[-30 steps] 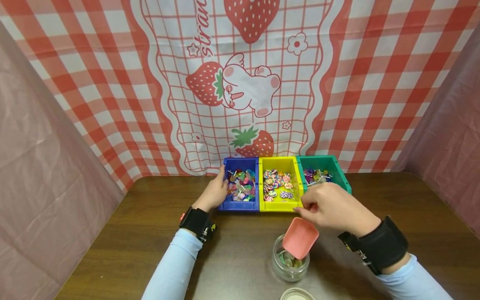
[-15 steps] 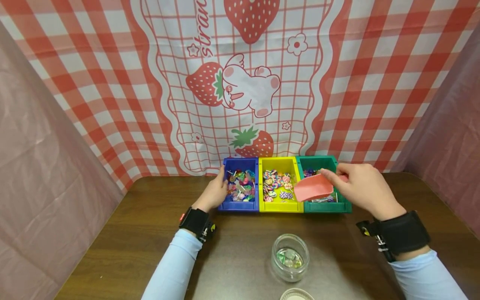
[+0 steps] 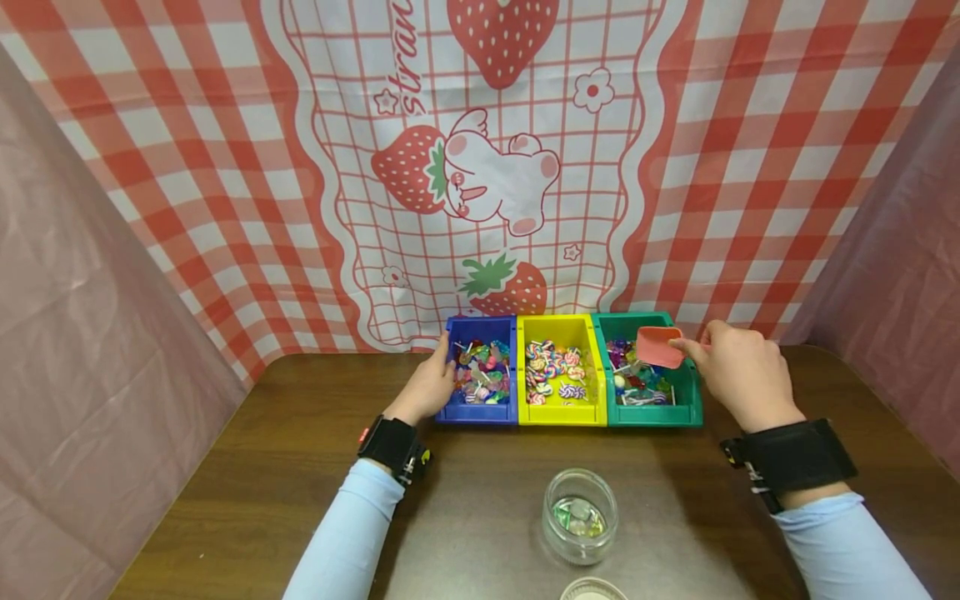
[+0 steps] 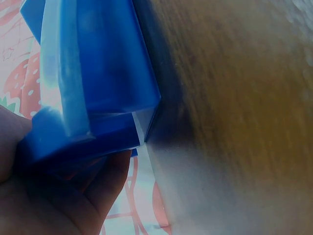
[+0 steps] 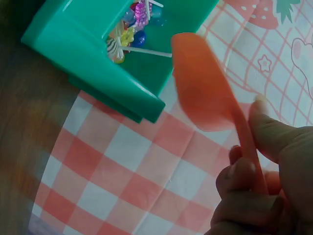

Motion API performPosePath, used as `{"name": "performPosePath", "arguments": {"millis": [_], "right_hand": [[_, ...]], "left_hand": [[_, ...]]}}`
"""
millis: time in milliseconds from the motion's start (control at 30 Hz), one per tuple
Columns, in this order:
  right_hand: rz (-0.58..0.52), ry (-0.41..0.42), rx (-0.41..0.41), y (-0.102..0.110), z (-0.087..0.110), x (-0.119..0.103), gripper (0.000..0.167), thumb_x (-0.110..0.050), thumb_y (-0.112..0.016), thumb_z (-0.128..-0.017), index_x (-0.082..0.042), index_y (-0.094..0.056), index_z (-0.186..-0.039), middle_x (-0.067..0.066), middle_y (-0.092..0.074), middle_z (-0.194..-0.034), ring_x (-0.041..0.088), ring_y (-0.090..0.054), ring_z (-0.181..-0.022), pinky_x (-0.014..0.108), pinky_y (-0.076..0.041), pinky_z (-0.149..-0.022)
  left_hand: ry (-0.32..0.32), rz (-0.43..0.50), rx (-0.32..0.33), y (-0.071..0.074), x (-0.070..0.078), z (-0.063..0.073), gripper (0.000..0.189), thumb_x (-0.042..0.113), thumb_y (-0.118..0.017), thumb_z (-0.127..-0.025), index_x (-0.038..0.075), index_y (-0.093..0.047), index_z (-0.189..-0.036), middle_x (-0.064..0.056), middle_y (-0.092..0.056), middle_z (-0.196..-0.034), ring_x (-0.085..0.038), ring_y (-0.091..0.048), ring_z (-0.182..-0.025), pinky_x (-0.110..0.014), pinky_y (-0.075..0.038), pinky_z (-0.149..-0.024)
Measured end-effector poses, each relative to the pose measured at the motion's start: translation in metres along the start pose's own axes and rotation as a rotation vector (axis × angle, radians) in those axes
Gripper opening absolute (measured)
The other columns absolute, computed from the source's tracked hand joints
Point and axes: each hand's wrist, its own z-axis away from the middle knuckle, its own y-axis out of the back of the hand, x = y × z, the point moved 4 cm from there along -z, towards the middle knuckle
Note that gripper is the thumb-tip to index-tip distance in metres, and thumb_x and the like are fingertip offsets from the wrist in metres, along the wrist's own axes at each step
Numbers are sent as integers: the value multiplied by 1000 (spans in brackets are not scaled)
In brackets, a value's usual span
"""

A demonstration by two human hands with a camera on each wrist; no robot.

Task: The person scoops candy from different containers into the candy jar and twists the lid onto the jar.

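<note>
Scoop (image 3: pixel 659 347) gripped in right hand (image 3: pixel 745 371), near green box (image 3: pixel 652 416), mid-right; left hand (image 3: pixel 427 387) holds blue box (image 3: pixel 477 413); scooping likely needs a dip.

The scoop (image 3: pixel 660 346) is coral-pink, the left bin (image 3: pixel 478 412) blue, the middle bin (image 3: pixel 564 414) yellow, the right bin (image 3: pixel 656 416) green, the cloth (image 3: pixel 757 167) red-and-white checked, the jar contents (image 3: pixel 580 518) apparently greenish.

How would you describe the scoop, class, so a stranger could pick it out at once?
On the brown table, follow the three adjoining bins to the green bin at the right end. There the right hand grips the scoop by its handle; its plain pink sets it apart from the small, many-coloured pieces in that bin.
</note>
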Motion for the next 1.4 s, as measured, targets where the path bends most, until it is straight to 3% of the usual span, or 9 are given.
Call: {"name": "performPosePath", "arguments": {"millis": [167, 400, 533, 633, 700, 800, 967, 1233, 1400], "right_hand": [[-2, 55, -31, -8, 1, -6, 29, -20, -75, -90, 0, -57, -82, 3, -45, -54, 21, -42, -45, 36, -32, -40], [9, 5, -116, -15, 5, -12, 26, -21, -73, -92, -5, -60, -76, 4, -50, -57, 24, -45, -48, 37, -34, -41], [-15, -56, -151, -17, 7, -14, 25, -19, -68, -95, -6, -59, -76, 6, -50, -58, 26, -46, -49, 37, -34, -41], [-33, -81, -183, -21, 8, -13, 23, -18, -65, -96, -4, -59, -78, 7, -50, -58, 25, -45, -49, 37, -34, -42], [-42, -84, -196, -24, 9, -11, 23, -18, -64, -97, -3, -60, -80, 6, -50, -59, 25, -45, -49, 36, -34, -42], [-48, -74, -192, -26, 8, -9, 24, -19, -66, -96, -3, -59, -80, 6, -49, -57, 24, -44, -47, 36, -34, -41], [-63, -69, -172, -31, 8, -7, 28, -22, -67, -96, -4, -56, -78, 5, -46, -55, 23, -43, -46, 35, -32, -41], [-24, -65, -116, -46, 8, -12, 24, -20, -68, -95, 0, -55, -87, 10, -50, -59, 29, -48, -48, 41, -37, -40], [-13, -22, -73, -53, 10, -18, 24, -19, -68, -95, 1, -55, -92, 12, -52, -59, 30, -49, -47, 43, -38, -39]], "left_hand": [[3, -2, 3, -1, 0, -1, 62, 15, -37, -108, 5, -5, -160, -25, -61, -121, -20, -54, -65, -40, -45, -75], [0, -8, 10, -2, 0, -1, 61, 14, -38, -108, 3, -7, -160, -25, -44, -148, -28, -60, -93, -41, -45, -83], [8, 2, 0, -1, 1, 0, 62, 14, -37, -108, 4, -6, -160, -26, -61, -120, -23, -57, -71, -38, -46, -71], [16, 11, -8, -1, 0, 0, 61, 14, -37, -109, 5, -5, -160, -18, -60, -91, -19, -48, -55, -35, -43, -61], [14, 14, -9, -1, 0, 0, 61, 14, -37, -109, 4, -5, -160, -18, -60, -92, -18, -46, -54, -34, -42, -59], [9, 9, 2, 0, 0, 0, 61, 13, -37, -108, 4, -7, -160, -23, -62, -115, -20, -53, -61, -36, -45, -64], [9, -3, 21, 0, 1, 1, 61, 12, -38, -107, 3, -9, -160, -25, -43, -148, -28, -60, -89, -42, -46, -81], [12, 4, 22, 0, 2, 2, 61, 12, -38, -107, 3, -8, -160, -25, -39, -151, -30, -59, -104, -44, -44, -88], [11, -5, 13, 0, 2, 1, 61, 12, -37, -108, 3, -7, -160, -25, -43, -149, -28, -61, -85, -42, -46, -78]]}}
